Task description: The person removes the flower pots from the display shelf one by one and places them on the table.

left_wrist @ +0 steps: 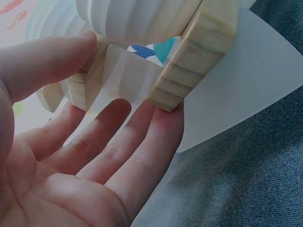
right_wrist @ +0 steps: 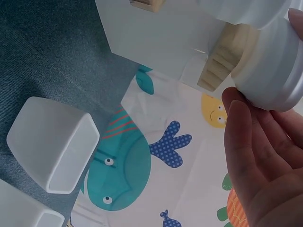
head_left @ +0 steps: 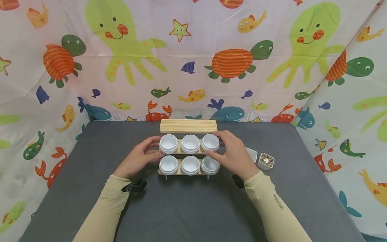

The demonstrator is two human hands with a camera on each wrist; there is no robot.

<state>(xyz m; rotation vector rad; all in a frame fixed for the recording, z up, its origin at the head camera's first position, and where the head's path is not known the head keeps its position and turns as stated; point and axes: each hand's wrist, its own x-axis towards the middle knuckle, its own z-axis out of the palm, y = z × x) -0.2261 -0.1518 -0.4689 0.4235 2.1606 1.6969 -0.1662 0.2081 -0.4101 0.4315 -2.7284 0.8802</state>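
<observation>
A tiered wooden stand holds two rows of round white pots on its lower boards; the top board is bare. At the stand's left end is my left hand, with extended fingertips touching the wooden board ends and the thumb near a pot. My right hand holds the right-hand white pot of the middle row, thumb on its near side and fingers on its far side. That pot rests on the board.
To the right of the stand are a small square white pot with speckled contents and another white container, partly hidden by my right hand. A grey cloth covers the table. Sea-animal curtains hang behind and at both sides.
</observation>
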